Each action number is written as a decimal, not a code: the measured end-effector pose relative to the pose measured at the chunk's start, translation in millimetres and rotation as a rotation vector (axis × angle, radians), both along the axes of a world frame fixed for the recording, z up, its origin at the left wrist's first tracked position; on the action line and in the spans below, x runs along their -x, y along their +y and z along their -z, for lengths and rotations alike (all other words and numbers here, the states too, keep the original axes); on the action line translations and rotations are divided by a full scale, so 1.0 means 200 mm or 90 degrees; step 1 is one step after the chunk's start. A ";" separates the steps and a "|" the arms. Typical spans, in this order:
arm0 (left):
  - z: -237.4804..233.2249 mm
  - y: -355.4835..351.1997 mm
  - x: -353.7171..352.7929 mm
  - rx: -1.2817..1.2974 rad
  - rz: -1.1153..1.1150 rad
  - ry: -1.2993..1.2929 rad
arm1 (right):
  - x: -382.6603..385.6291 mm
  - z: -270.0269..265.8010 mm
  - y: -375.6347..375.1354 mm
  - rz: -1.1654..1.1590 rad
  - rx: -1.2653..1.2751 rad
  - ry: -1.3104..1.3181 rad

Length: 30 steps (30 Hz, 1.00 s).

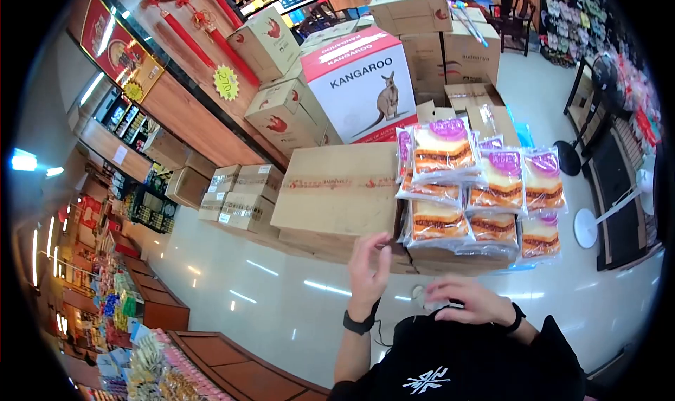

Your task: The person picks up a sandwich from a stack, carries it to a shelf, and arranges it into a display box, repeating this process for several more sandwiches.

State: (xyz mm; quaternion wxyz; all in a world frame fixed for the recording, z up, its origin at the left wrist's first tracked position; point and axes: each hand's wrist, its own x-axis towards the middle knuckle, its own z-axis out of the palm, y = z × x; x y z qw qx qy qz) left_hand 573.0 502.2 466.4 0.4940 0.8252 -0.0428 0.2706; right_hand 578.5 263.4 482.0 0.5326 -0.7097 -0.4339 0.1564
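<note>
My left hand (pixel 369 267) is raised at the front edge of a large taped cardboard box (pixel 337 190), thumb and fingers apart, holding nothing. To its right, my right hand (pixel 467 299) hovers in front of my black shirt with its fingers spread and slightly curled; a small whitish thing (pixel 434 304) shows by its fingers, and whether they touch it is unclear. Beyond both hands, stacked packs of sliced bread in clear wrappers (pixel 441 151) with purple labels rest on a carton beside the large box.
A white and red KANGAROO box (pixel 362 88) stands behind the large box, among stacked cartons (pixel 281 113). Smaller boxes (pixel 242 193) lie to the left. A white fan stand (pixel 585 228) is on the right. Wooden cabinets (pixel 225 366) line the lower left.
</note>
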 end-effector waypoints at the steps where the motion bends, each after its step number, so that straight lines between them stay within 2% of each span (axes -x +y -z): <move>1: -0.09 -0.02 -0.08 -0.035 0.025 -0.003 | -0.04 -0.09 0.01 0.070 -0.071 -0.114; 4: -0.17 -0.11 -0.36 -0.075 0.069 -0.066 | -0.19 -0.21 0.06 0.417 -0.072 -0.273; 5: -0.15 -0.14 -0.45 -0.022 0.093 -0.052 | -0.26 -0.20 0.10 0.520 -0.092 -0.306; 6: -0.11 -0.16 -0.51 0.029 0.119 -0.038 | -0.31 -0.22 0.12 0.515 -0.099 -0.312; 8: -0.04 -0.21 -0.61 0.051 0.119 -0.023 | -0.41 -0.24 0.16 0.623 -0.067 -0.266; 10: -0.08 -0.22 -0.64 0.076 0.126 -0.009 | -0.47 -0.21 0.16 0.634 -0.027 -0.273; 12: -0.10 -0.24 -0.63 0.038 0.097 0.036 | -0.51 -0.15 0.15 0.606 0.024 -0.199; 16: -0.13 -0.23 -0.64 -0.080 0.050 0.012 | -0.49 -0.14 0.13 0.557 0.052 -0.186; 20: -0.18 -0.26 -0.60 -0.065 0.036 0.010 | -0.45 -0.16 0.14 0.550 0.098 -0.184; 23: -0.21 -0.26 -0.55 0.023 0.047 0.056 | -0.41 -0.15 0.15 0.549 0.035 -0.158; 26: -0.21 -0.27 -0.49 0.072 -0.014 -0.005 | -0.37 -0.15 0.15 0.502 -0.027 -0.142; 28: -0.22 -0.27 -0.43 0.227 -0.016 0.027 | -0.35 -0.12 0.13 0.457 -0.041 -0.137; 30: -0.21 -0.27 -0.37 0.216 -0.028 0.005 | -0.30 -0.08 0.12 0.366 -0.224 -0.016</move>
